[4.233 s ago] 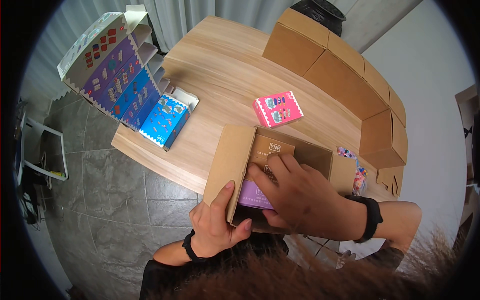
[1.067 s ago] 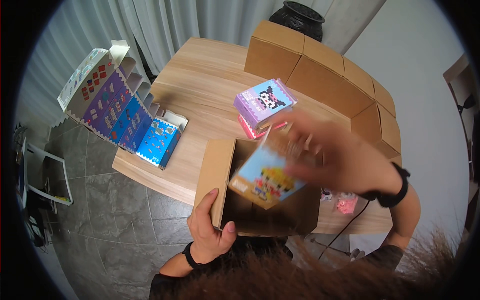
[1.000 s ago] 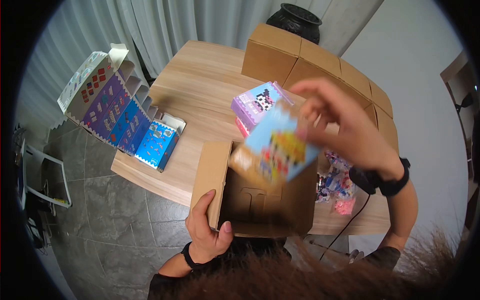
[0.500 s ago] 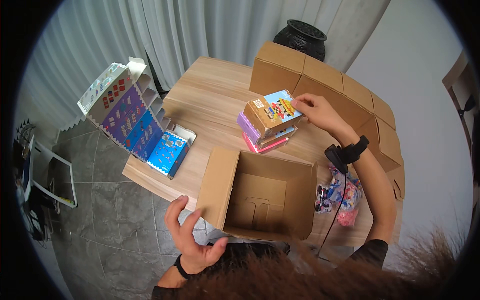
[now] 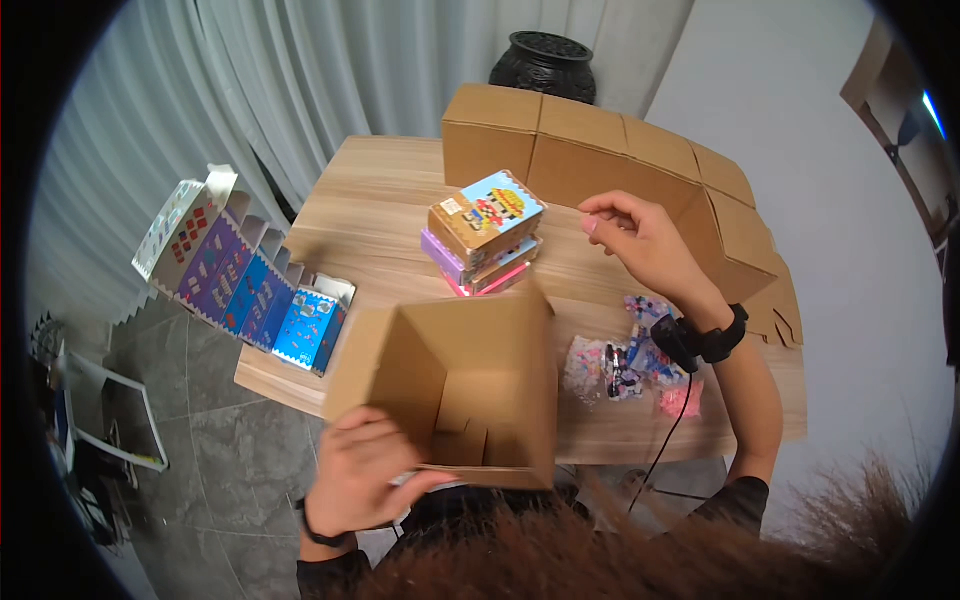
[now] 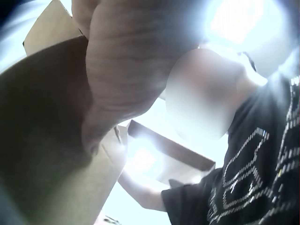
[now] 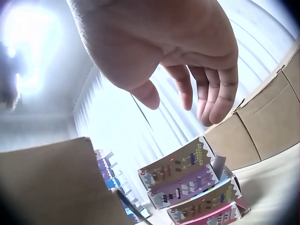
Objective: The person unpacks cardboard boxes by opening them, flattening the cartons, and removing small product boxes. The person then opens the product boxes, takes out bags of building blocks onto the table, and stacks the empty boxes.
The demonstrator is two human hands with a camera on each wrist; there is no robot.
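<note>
My left hand (image 5: pixel 365 470) grips the near left edge of an open cardboard box (image 5: pixel 500 375), fingers over the flap side and thumb along the near rim. The box tilts, and its bottom panel shows inside. In the left wrist view the thumb presses flat on the cardboard wall (image 6: pixel 42 140). My right hand (image 5: pixel 640 235) hovers over the table, fingers loosely bent and holding nothing. To its left stands a stack of small building-block boxes: a brown and blue one (image 5: pixel 487 215) on top, a purple one (image 5: pixel 443 255) below, another brown one, and a pink one (image 5: pixel 505 280) at the bottom.
Bags of small coloured pieces (image 5: pixel 640 345) and a bag of pink pieces (image 5: pixel 680 400) lie right of the box. A row of brown cartons (image 5: pixel 610 155) curves along the back right. Stepped blue and purple boxes (image 5: pixel 245 265) stand at the table's left edge.
The right hand lifted small boxes out of the cardboard box, stacked them, then let go of the top one and drew back. The left hand released the flap and regripped the box, now tilted.
</note>
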